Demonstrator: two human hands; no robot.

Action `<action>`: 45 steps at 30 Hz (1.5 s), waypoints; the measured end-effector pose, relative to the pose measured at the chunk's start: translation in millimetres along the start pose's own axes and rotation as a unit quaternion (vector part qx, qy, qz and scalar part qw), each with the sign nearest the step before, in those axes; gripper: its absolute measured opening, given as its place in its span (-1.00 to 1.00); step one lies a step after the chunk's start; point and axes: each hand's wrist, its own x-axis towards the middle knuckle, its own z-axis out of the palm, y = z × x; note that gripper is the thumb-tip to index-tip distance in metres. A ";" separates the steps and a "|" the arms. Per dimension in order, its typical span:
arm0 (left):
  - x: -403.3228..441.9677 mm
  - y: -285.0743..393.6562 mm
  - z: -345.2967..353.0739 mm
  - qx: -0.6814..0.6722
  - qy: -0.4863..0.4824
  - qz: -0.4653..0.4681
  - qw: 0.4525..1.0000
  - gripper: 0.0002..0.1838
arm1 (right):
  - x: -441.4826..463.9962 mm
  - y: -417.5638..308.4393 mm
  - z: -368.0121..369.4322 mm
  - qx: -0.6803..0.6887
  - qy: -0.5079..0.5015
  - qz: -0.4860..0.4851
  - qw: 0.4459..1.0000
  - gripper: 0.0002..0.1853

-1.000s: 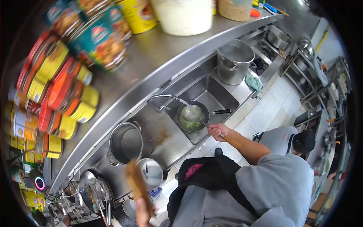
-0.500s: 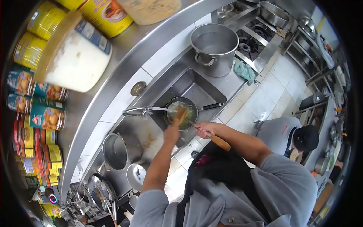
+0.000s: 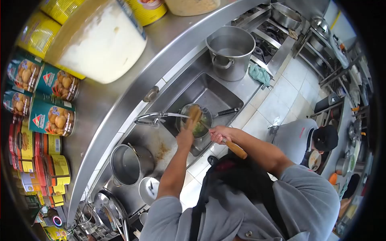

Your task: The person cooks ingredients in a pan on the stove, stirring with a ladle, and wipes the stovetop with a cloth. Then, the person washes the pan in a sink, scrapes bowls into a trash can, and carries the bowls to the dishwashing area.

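My left hand (image 3: 185,137) is closed round a yellowish-brown scrubbing tool (image 3: 195,113), blurred by motion; its exact kind is unclear. The tool slants into a round dark pan (image 3: 208,120) inside the sink (image 3: 223,92). Water runs from the curved faucet (image 3: 149,116) toward the pan, where greenish bits show. My right hand (image 3: 220,134) grips a metal-shafted utensil with a wooden handle (image 3: 236,150). Its shaft reaches into the pan; the head cannot be made out. The pan's black handle (image 3: 227,112) rests toward the sink's right edge.
A large pot (image 3: 232,66) stands behind the sink, near a green cloth (image 3: 259,75) and stove burners (image 3: 263,44). Another pot (image 3: 128,164) and a small white-looking pan (image 3: 149,190) sit left. Cans (image 3: 52,116) and a tub (image 3: 100,44) line the shelf. A co-worker (image 3: 295,138) bends at right.
The brown tool and my left hand have shifted slightly within the pan, and the tool is more blurred. My right hand keeps its grip. The camera view has shifted a little.
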 end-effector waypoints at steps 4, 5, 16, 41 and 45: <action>11.7 -4.3 -4.1 -0.099 0.018 -0.061 0.993 -0.33 | -0.9 2.7 2.8 0.079 -0.015 0.037 0.996 -0.57; 12.5 -1.3 -6.1 -0.104 0.021 -0.061 0.993 -0.33 | -3.0 3.2 5.7 0.116 -0.038 0.062 0.991 -0.58; 4.0 5.0 8.1 -0.043 0.043 -0.066 0.996 -0.36 | 3.3 -20.3 -10.7 -0.017 -0.005 0.055 0.998 -0.64; 10.1 32.2 29.6 -0.324 0.013 -0.053 0.944 -0.27 | -13.7 -91.7 -66.4 -0.104 -0.032 0.131 0.986 -0.66; -1.2 27.9 27.2 -0.194 -0.014 -0.197 0.961 -0.32 | -14.9 -87.1 -69.2 -0.093 -0.067 0.134 0.984 -0.70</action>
